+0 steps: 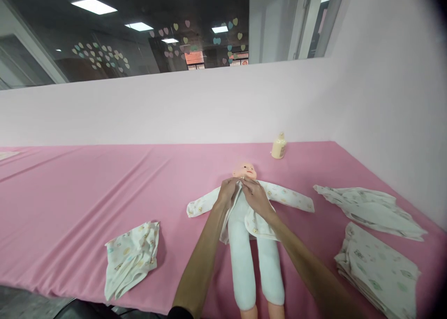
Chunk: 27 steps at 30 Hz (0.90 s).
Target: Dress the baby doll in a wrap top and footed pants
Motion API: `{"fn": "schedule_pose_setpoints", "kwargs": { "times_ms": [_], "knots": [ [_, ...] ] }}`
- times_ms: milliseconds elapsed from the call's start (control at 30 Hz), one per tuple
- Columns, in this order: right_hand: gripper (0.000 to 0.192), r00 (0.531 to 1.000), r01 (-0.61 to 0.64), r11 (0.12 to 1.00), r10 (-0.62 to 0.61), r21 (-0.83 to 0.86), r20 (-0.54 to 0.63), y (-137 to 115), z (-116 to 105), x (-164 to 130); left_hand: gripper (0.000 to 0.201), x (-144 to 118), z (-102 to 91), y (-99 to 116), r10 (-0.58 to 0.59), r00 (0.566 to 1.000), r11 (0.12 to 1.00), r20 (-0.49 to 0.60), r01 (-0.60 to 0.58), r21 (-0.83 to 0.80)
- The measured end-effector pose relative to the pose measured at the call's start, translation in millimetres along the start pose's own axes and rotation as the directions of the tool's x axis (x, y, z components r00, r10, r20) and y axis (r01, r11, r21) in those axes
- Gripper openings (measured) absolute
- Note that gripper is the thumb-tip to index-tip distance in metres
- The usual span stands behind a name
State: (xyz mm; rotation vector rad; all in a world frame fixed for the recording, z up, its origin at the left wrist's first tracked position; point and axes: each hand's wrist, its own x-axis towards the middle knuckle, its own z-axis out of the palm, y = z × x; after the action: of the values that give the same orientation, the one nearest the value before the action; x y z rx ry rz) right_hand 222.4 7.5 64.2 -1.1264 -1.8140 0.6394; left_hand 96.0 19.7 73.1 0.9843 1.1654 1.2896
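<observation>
- A baby doll (244, 226) lies on its back on the pink table cover (87, 202), head toward the wall, legs toward the person
- It wears a printed white top (279, 198) with the sleeves spread out to either side (the front still hangs open lower down)
- The left hand (226, 193) pinches the top's left edge just under the doll's chin, fingers closed on the cloth
- The right hand (254, 195) grips the opposite edge, the two hands touching at the collar
- A crumpled printed garment (131, 258) lies to the left, well apart from the doll
- Another loose garment (370, 209) and a folded stack (379, 272) lie to the right
- A cream bottle (279, 145) stands by the wall, beyond the doll's head
</observation>
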Motion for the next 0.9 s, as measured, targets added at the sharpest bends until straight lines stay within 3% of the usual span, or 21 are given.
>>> {"fn": "schedule_pose_setpoints", "kwargs": {
  "times_ms": [367,500,667,900],
  "knots": [
    [0.057,0.984,-0.152,0.983,0.141,0.1,0.112,5.6,-6.4,-2.9,0.029,3.1,-2.7,0.2,0.05,0.998,0.97,-0.031,-0.042,0.241],
    [0.061,0.992,-0.079,0.997,0.078,0.008,0.104,6.3,-5.1,-4.0,0.029,4.0,1.6,-4.3,0.124,0.992,0.938,-0.039,-0.104,0.331],
    [0.045,0.993,0.121,0.951,-0.112,-0.284,0.046,10.4,0.7,-5.7,0.023,4.8,3.8,-8.3,0.2,0.979,0.9,-0.048,-0.164,0.404],
    [0.04,0.994,0.095,0.939,-0.109,-0.331,-0.023,13.7,7.5,-8.6,0.018,4.7,3.1,-10.6,0.197,0.98,0.909,-0.022,-0.175,0.379]
  ]
}}
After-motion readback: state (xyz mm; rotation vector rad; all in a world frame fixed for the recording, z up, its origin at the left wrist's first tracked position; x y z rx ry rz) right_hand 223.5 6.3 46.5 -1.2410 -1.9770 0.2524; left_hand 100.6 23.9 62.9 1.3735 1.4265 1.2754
